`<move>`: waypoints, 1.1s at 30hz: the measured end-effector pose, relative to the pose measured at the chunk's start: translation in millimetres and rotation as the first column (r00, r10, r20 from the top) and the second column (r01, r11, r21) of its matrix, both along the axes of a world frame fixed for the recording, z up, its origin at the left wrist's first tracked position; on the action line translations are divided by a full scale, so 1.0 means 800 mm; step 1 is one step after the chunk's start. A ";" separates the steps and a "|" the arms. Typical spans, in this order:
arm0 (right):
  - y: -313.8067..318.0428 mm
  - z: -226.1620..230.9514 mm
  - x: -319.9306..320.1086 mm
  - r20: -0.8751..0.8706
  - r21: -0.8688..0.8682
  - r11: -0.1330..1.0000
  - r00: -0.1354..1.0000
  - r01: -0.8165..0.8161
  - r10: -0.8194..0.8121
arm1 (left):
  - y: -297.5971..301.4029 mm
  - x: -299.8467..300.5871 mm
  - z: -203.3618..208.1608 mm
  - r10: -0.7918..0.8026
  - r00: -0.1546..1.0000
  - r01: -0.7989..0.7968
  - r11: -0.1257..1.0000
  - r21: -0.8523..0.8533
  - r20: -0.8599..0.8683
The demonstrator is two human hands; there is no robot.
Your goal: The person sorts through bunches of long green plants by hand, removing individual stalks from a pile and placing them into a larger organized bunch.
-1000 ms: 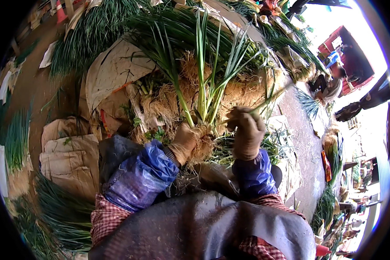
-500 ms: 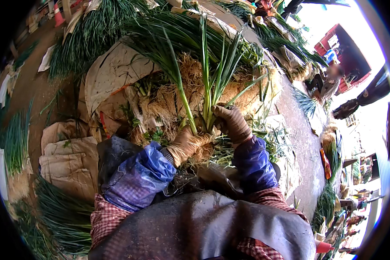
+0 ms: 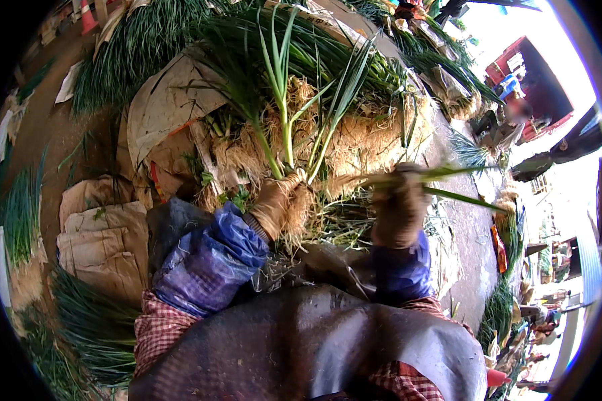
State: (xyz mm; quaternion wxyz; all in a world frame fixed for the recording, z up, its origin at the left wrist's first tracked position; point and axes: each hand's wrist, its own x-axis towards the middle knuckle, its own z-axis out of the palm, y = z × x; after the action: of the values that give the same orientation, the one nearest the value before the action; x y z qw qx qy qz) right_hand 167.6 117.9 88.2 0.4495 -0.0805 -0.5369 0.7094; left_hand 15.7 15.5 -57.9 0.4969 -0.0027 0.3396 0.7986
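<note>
Grips green stalks (image 3: 287,142) just above the roots (image 3: 302,208) with left hand (image 3: 271,204), presumably for steadiness; clutches leaves (image 3: 465,199) in blurred right hand (image 3: 400,208), right of the stalks.

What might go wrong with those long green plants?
The left hand holds the stalks low, near their roots, so the spread tops might flop or bend. The right hand is blurred, perhaps quick, so the leaves it holds might slip loose. More roots lie just behind, so the two sets might tangle.
</note>
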 end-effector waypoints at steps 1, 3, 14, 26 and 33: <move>0.018 0.015 0.014 -0.157 0.072 0.997 0.987 0.041 -0.029 | -0.005 0.005 0.026 0.013 0.999 -0.016 0.998 -0.067 -0.044; 0.050 0.046 0.027 -0.306 0.110 0.983 0.946 0.147 -0.108 | -0.009 0.012 0.053 0.053 0.990 -0.071 0.988 -0.134 -0.130; 0.077 -0.128 -0.095 0.164 -0.423 0.764 0.788 -0.487 0.593 | -0.016 0.048 0.058 -0.426 0.903 0.397 0.872 0.286 0.046; 0.082 -0.125 -0.060 -0.081 -0.462 0.708 0.820 -0.535 0.567 | -0.014 0.035 0.044 -0.317 0.943 0.245 0.862 0.443 0.096; 0.084 -0.126 -0.017 -0.091 -0.532 0.752 0.910 -0.388 0.405 | -0.018 0.040 0.030 -0.302 0.931 0.185 0.873 0.452 0.203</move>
State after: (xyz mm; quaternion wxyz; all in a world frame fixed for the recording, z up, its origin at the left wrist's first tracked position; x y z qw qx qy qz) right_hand 153.7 185.4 -12.6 0.2397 -0.0986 -0.3271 0.9088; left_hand 47.8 0.8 -33.7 0.6240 0.0411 0.0847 0.7757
